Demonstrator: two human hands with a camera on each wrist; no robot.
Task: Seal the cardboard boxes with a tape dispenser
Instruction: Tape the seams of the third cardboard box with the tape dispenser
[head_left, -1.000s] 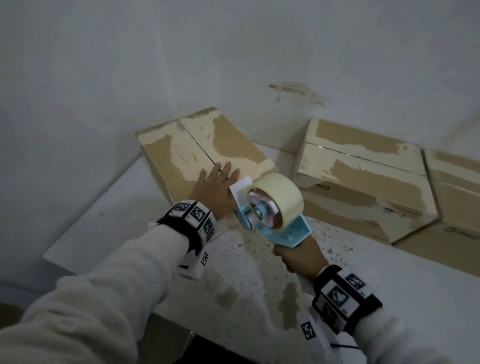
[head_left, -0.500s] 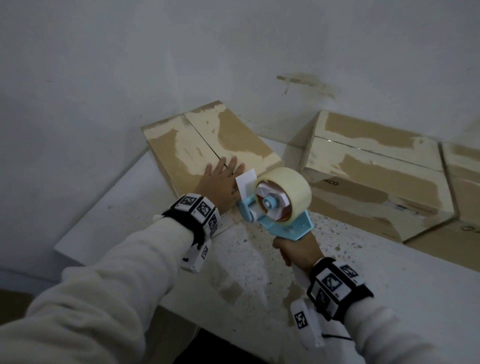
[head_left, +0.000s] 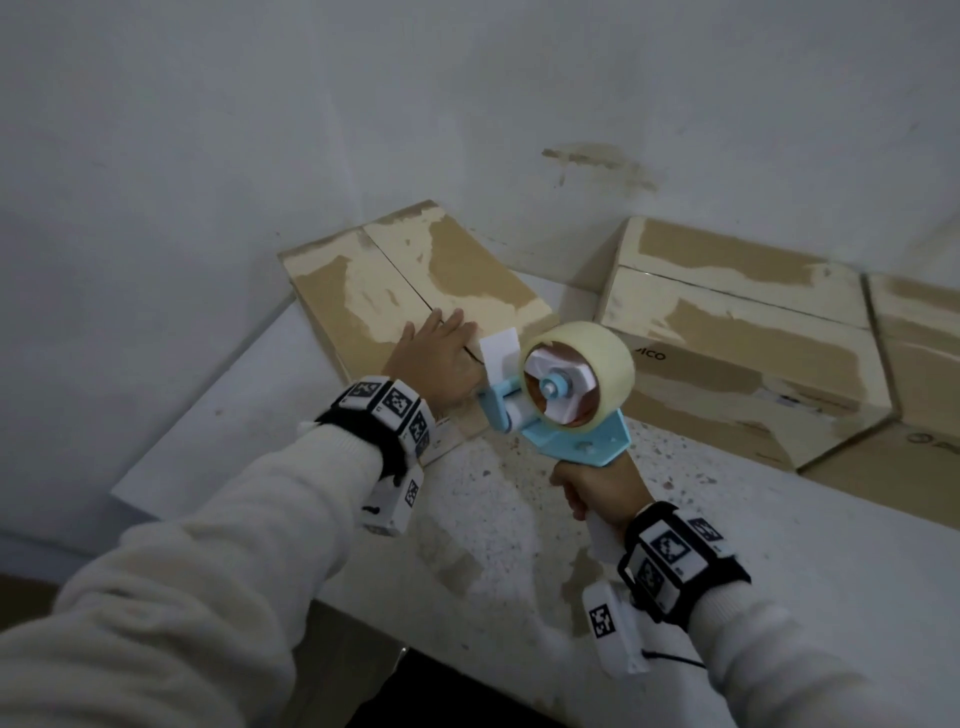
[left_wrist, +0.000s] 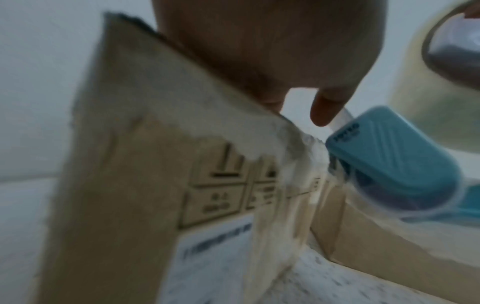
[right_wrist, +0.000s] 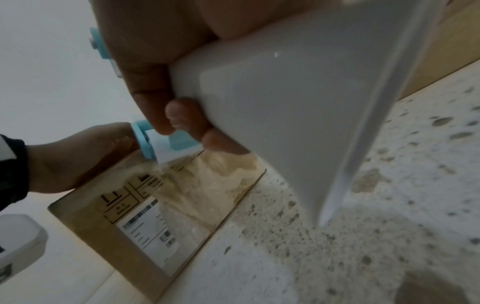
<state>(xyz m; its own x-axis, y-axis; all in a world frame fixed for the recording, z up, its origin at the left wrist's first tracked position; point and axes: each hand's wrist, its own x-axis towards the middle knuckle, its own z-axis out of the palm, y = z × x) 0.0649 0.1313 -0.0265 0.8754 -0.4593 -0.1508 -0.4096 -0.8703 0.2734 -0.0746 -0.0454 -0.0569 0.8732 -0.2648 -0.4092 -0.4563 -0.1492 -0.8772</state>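
My left hand (head_left: 434, 358) lies flat on the near box (head_left: 415, 280) on the counter (head_left: 519, 509) while my right hand (head_left: 602, 491) grips the tape dispenser (head_left: 563, 395) at its near edge — seam untaped, other boxes (head_left: 737, 332) still waiting, I judge.

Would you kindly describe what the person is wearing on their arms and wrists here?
Both arms wear cream knitted sleeves. Each wrist carries a black band: the left band and the right band both hold white tiles printed with black square markers. A white tagged camera block hangs under the right wrist, trailing a thin black cable.
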